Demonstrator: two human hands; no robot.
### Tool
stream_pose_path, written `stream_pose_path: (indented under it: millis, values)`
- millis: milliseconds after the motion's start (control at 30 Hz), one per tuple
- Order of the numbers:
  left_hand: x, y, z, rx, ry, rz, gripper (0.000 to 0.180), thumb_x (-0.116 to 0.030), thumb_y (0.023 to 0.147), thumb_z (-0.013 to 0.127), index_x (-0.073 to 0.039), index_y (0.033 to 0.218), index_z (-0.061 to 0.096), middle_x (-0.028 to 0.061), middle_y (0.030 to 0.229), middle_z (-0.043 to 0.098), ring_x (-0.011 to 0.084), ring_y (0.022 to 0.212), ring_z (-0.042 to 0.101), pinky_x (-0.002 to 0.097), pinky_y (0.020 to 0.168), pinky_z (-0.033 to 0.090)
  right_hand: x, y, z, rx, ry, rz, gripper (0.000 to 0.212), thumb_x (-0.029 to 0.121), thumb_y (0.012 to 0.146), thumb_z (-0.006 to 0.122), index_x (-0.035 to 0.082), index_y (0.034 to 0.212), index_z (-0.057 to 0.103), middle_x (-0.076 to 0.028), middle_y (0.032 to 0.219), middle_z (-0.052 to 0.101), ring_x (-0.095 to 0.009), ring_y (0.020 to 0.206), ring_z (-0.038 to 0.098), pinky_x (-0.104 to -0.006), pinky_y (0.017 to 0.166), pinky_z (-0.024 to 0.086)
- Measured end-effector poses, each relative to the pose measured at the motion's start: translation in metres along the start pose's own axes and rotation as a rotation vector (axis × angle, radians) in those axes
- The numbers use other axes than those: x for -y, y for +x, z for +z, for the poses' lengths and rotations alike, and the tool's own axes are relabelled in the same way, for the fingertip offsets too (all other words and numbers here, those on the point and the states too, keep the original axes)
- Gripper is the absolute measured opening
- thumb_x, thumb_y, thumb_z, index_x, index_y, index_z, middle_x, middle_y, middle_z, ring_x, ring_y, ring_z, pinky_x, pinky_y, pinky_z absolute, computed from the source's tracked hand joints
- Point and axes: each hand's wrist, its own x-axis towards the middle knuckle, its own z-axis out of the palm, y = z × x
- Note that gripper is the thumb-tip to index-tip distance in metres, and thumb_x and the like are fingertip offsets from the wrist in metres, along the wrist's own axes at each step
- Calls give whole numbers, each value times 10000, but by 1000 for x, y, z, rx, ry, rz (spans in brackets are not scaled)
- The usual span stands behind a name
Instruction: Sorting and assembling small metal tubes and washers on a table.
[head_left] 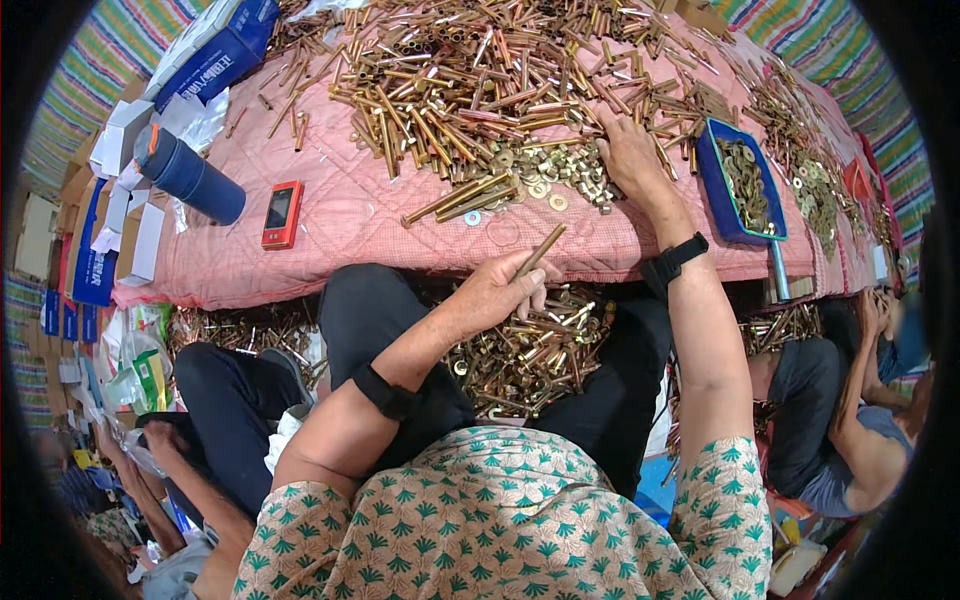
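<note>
My left hand [500, 288], above my lap at the table's near edge, is closed on a slim brass-coloured bolt [543, 248] that tilts up to the right. My right hand [635, 168] reaches onto the table, fingers stretched out at the edge of a heap of metal bolts and tubes [440, 110]; nothing shows in its grip. Left of that hand lie small brass-coloured nuts [578, 172] and flat washers [540, 189]. A few bolts [460, 196] lie together nearer the edge. Between my legs is another pile of bolts [530, 350].
A blue tray [713, 185] of washers stands right of my right hand. A red device with a screen [283, 215], a dark blue bottle [200, 180] and blue-white boxes [205, 60] are left on the pink quilted cover [350, 240]. Other people sit at both sides.
</note>
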Motion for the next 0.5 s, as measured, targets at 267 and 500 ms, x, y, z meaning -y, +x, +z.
stream_pose_path:
  millis: [267, 500]
  values:
    - [-8, -4, -4, -138, -34, -66, 203, -205, 959, 532, -38, 1054, 599, -21, 749, 556, 24, 591, 455, 167, 516, 354, 1, -24, -20, -43, 120, -158, 122, 47, 839, 509, 4, 948, 542, -189, 885, 565, -373, 882, 543, -441, 752, 437]
    - [-75, 33, -29, -399, 383, 28, 252, -263, 920, 572, -23, 942, 645, 19, 709, 583, 77, 586, 494, 244, 528, 386, -6, -58, -70, -22, 303, -59, 129, 55, 832, 561, 16, 955, 554, -169, 887, 557, -365, 886, 535, -441, 765, 421]
